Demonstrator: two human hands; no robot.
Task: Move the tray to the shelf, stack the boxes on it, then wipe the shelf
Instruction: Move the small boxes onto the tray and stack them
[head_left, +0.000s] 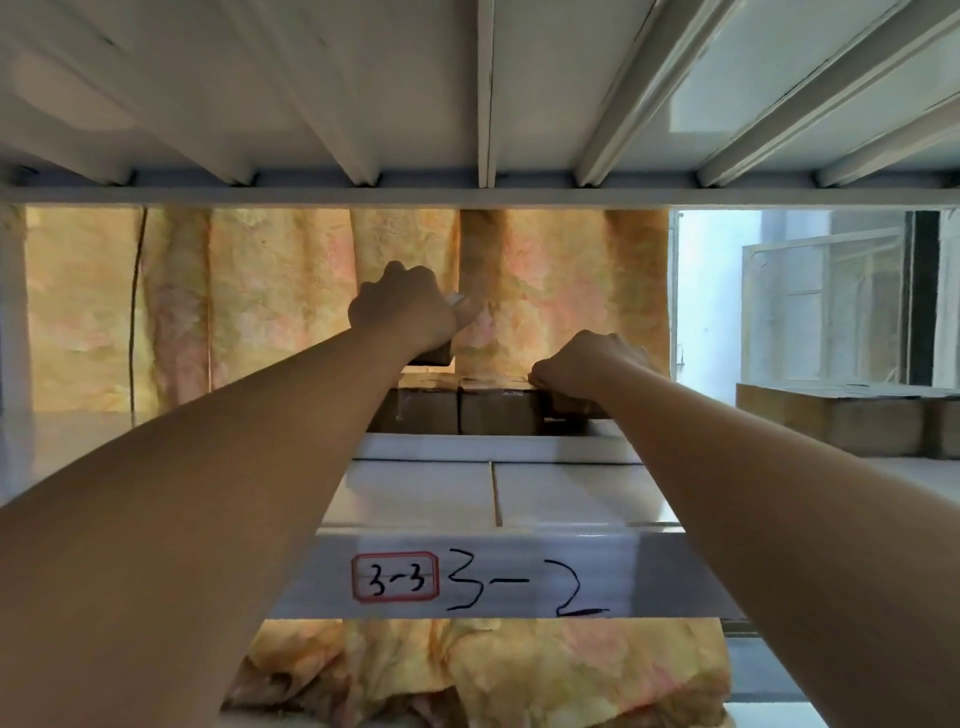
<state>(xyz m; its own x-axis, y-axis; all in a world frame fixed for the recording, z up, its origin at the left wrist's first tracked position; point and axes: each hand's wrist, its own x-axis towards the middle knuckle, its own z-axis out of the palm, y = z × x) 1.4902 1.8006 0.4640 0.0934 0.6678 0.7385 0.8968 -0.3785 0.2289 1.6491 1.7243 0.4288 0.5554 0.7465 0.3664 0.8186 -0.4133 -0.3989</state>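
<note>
Both my arms reach deep onto the white shelf (571, 493). Brown cardboard boxes (498, 410) stand in a row at the back, on what looks like a white tray (467, 447) whose front rim shows below them. My left hand (400, 306) is raised above the row and closed on a small brown box (431, 356), with a pale edge showing by the fingers. My right hand (592, 361) rests lower, fingers closed on another box (571, 405) at the right end of the row. Both held boxes are largely hidden by the hands.
The shelf's front beam (519, 577) carries a "3-3" label and handwritten "3-2". The shelf above (483, 104) hangs low over the hands. A yellow patterned curtain (260, 301) hangs behind. More cardboard boxes (841, 421) sit at the right, by a window.
</note>
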